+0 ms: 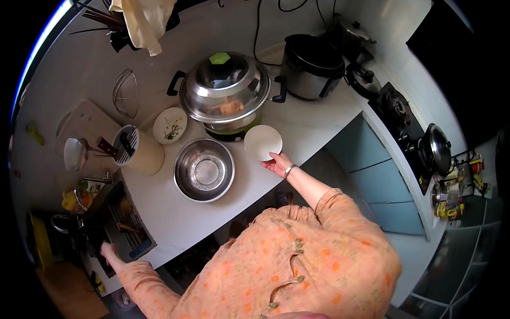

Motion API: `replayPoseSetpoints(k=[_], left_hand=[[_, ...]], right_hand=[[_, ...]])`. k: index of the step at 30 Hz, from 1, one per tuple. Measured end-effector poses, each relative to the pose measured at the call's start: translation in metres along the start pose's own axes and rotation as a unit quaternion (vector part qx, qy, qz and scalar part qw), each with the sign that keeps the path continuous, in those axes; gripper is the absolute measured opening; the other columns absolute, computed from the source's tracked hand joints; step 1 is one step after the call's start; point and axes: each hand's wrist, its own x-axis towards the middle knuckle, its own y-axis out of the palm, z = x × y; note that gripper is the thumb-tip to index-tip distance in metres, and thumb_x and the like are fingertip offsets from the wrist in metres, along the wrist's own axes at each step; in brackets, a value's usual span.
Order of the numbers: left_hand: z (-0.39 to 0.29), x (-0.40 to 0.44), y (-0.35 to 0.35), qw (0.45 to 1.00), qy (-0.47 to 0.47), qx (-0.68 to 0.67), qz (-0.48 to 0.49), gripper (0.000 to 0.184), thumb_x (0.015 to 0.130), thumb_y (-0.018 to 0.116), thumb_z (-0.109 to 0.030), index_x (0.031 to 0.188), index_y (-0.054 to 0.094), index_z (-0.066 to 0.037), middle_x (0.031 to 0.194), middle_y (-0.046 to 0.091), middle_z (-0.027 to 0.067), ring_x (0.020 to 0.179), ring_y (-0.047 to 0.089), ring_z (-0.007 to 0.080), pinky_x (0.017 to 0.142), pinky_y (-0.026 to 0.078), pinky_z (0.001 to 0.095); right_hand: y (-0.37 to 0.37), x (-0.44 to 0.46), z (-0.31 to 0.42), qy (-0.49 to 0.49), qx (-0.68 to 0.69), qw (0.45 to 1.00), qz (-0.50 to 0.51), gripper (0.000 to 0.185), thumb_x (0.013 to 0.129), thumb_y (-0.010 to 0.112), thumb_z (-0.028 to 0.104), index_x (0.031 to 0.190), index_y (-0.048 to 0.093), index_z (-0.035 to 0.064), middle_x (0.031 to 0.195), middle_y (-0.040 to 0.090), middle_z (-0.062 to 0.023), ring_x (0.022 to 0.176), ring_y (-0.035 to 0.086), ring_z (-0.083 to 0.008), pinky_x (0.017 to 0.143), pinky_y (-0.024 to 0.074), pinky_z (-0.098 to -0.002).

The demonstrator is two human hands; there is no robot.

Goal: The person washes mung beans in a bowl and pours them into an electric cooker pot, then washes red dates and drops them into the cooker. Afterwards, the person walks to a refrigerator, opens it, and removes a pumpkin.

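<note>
My right hand [276, 165] grips a small white bowl [263, 142] by its near rim, thumb over the edge. The bowl is just above or on the counter; I cannot tell which. To its left lies a wide stainless steel basin [204, 170]. Behind the bowl stands a large lidded steel pot [226, 90] with black handles and a green knob. My left hand [108, 252] is at the sink [126, 223], far to the left; its fingers are too small and blurred to make out.
A white plate with green scraps [170, 126] lies near a cream utensil holder [144, 155] with knives. At the back right stands a rice cooker [313, 66]. A gas stove [406, 127] is on the right. The white counter [175, 226] ends at a front edge near my body.
</note>
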Motion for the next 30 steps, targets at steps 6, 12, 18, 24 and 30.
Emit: replayPoseSetpoints(k=[6,12,18,24,30], left_hand=[[-0.080,-0.037,0.033,0.866,0.087,-0.486,-0.085,0.049,0.079,0.064,-0.025,0.116,0.048,0.003,0.108,0.056,0.0108,0.099,0.051,0.0156,0.088,0.038,0.0271],[-0.084,-0.076,0.074,0.834,0.074,-0.541,-0.077,0.042,0.079,0.063,-0.022,0.113,0.052,0.001,0.111,0.056,0.0113,0.102,0.051,0.0167,0.089,0.038,0.0266],[-0.083,-0.127,0.065,0.859,0.063,-0.493,-0.121,0.039,0.078,0.063,-0.025,0.107,0.057,0.000,0.104,0.060,0.0111,0.097,0.055,0.0168,0.085,0.042,0.0267],[-0.078,-0.138,0.059,0.878,0.046,-0.426,-0.212,0.034,0.070,0.065,-0.028,0.096,0.062,-0.005,0.093,0.062,0.0133,0.089,0.059,0.0238,0.077,0.046,0.0317],[-0.061,-0.155,-0.033,0.809,0.073,-0.367,-0.453,0.037,0.067,0.067,-0.016,0.057,0.034,-0.005,0.053,0.038,0.0105,0.049,0.038,0.0252,0.048,0.034,0.0338]], right_hand=[[-0.012,0.029,-0.002,-0.020,-0.007,0.999,-0.024,0.033,0.088,0.043,0.011,0.118,0.032,0.0038,0.098,0.053,-0.0198,0.079,0.060,-0.0315,0.067,0.0533,-0.0372],[-0.033,0.043,0.013,-0.019,0.005,1.000,-0.011,0.031,0.088,0.044,0.012,0.116,0.035,0.0016,0.100,0.051,-0.0212,0.082,0.057,-0.0325,0.069,0.0521,-0.0390],[-0.051,0.070,0.027,-0.053,0.033,0.998,-0.010,0.037,0.087,0.052,0.027,0.109,0.044,-0.0016,0.096,0.056,-0.0180,0.086,0.057,-0.0276,0.076,0.0500,-0.0361],[-0.064,0.066,0.024,-0.021,-0.088,0.995,-0.051,0.072,0.078,0.053,0.054,0.125,0.032,0.0047,0.106,0.050,-0.0133,0.094,0.051,-0.0219,0.086,0.0424,-0.0319],[-0.015,-0.009,-0.026,-0.137,-0.465,0.871,-0.073,0.029,0.083,0.054,0.012,0.069,0.029,0.0123,0.048,0.031,0.0019,0.036,0.028,-0.0075,0.030,0.0220,-0.0231]])
